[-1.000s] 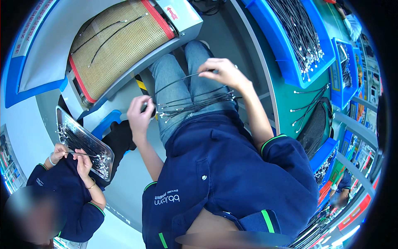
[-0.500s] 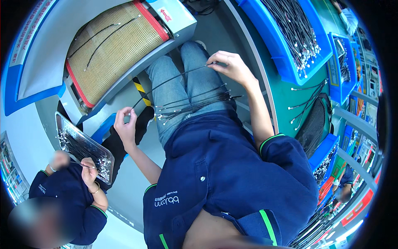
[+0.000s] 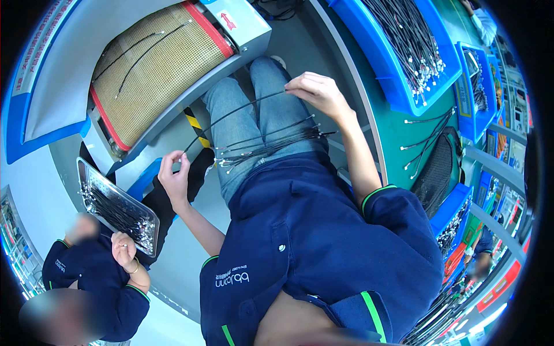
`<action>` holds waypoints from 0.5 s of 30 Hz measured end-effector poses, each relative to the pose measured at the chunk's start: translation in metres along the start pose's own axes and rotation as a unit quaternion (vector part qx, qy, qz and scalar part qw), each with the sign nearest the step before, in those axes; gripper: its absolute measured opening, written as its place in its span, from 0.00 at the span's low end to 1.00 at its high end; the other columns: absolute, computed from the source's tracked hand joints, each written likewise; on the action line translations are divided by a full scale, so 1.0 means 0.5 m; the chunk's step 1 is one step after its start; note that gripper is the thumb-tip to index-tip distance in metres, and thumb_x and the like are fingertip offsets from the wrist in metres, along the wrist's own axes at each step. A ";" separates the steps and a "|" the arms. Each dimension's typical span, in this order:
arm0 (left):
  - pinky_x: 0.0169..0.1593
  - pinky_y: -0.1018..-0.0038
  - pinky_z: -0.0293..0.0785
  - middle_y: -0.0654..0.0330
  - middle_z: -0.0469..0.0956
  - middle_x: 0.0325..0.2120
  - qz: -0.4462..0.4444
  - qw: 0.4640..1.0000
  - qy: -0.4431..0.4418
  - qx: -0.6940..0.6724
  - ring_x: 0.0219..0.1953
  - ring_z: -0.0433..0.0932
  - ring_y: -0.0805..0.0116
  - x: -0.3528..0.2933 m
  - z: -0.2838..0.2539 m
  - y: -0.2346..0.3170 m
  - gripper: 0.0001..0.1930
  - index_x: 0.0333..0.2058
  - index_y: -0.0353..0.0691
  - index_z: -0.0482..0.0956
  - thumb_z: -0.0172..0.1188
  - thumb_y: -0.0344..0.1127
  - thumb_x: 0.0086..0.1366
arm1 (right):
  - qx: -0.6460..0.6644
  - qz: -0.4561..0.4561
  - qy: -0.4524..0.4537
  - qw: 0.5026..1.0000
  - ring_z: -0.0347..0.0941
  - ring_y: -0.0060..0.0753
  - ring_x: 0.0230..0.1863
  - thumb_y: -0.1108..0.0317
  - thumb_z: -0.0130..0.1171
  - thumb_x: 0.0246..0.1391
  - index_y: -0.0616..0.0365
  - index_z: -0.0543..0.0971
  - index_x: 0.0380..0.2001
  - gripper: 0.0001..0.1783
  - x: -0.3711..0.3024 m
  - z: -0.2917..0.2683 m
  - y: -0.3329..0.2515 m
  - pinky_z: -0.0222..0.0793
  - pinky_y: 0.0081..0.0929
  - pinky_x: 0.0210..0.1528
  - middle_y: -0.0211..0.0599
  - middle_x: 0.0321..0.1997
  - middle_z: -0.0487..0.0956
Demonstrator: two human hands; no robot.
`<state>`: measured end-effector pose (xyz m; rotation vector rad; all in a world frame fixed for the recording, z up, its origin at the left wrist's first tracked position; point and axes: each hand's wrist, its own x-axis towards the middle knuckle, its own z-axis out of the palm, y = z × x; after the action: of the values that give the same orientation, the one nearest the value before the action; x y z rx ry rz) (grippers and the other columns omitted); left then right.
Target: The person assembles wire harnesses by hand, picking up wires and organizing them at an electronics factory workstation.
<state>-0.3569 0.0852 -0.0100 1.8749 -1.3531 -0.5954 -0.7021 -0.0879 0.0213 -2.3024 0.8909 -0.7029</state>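
Note:
A thin black cable [image 3: 231, 112] runs taut and slanting over my thighs. Its lower left end is pinched in my left hand [image 3: 175, 176], between thumb and fingertips. At the upper right end, my right hand [image 3: 319, 94] grips it with closed fingers that hide the tip. Across my lap, below the held cable, lies a loose bunch of black cables [image 3: 271, 149] with small white connectors at their ends. Neither hand touches this bunch.
Two cables [image 3: 130, 68] lie on a tan mesh conveyor belt [image 3: 179, 60] at upper left. Blue bins of cables [image 3: 404, 46] and loose cables [image 3: 430, 141] rest on the green table [image 3: 385, 130] at right. A co-worker's hand [image 3: 123, 249] is beside a metal tray [image 3: 151, 214] of cables.
My right hand has shifted very slightly left, the cable still stretched between both hands. The cables on the belt have crept left. The co-worker's hands have moved apart.

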 end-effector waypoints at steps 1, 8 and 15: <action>0.35 0.77 0.71 0.59 0.76 0.25 0.000 1.000 -0.001 0.000 0.28 0.75 0.71 0.000 0.000 0.001 0.05 0.30 0.33 0.76 0.61 0.22 0.53 | -0.011 0.007 -0.002 1.000 0.77 0.31 0.34 0.72 0.64 0.46 0.57 0.80 0.32 0.07 -0.003 0.000 0.001 0.73 0.23 0.36 0.32 0.32 0.80; 0.35 0.77 0.71 0.59 0.76 0.25 0.006 1.000 -0.006 0.000 0.28 0.75 0.71 0.002 0.002 0.007 0.05 0.30 0.33 0.76 0.61 0.22 0.54 | -0.020 -0.019 0.011 1.000 0.76 0.30 0.32 0.72 0.64 0.46 0.57 0.81 0.32 0.07 -0.009 -0.001 -0.002 0.73 0.23 0.34 0.32 0.31 0.80; 0.35 0.77 0.71 0.59 0.76 0.25 -0.001 1.000 -0.005 0.001 0.28 0.74 0.71 0.005 -0.004 0.010 0.05 0.30 0.33 0.76 0.61 0.23 0.54 | -0.006 0.018 -0.004 1.000 0.75 0.29 0.31 0.72 0.64 0.47 0.56 0.81 0.31 0.06 -0.004 -0.010 -0.010 0.71 0.23 0.33 0.32 0.30 0.80</action>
<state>-0.3576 0.0824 -0.0045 1.8780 -1.3589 -0.6067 -0.7047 -0.0851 0.0277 -2.2920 0.9314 -0.6743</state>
